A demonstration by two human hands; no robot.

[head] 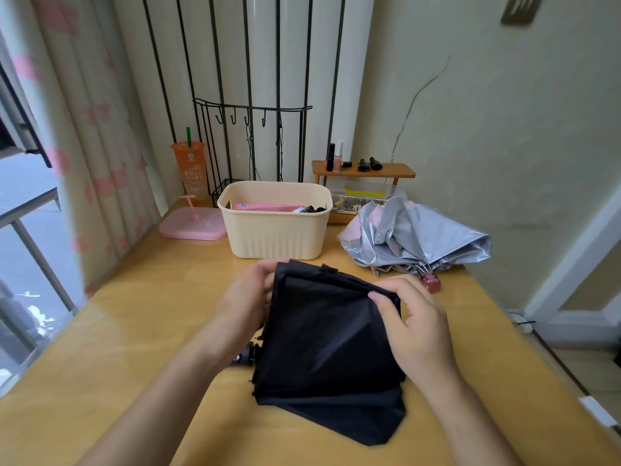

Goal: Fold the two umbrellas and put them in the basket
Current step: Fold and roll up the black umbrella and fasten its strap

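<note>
Two umbrellas, black umbrella pinched by left hand and right hand, silver umbrella loose, one basket

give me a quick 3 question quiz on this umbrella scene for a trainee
1. True or false: the silver umbrella is already inside the basket.
2. The left hand and right hand both: A) grip the black umbrella; B) hang idle; C) reach into the basket.
3. Fill the blank: seen from the head camera, the silver umbrella lies on the table to the ___ of the basket.

Key: 1 false; 2 A; 3 right.
</note>
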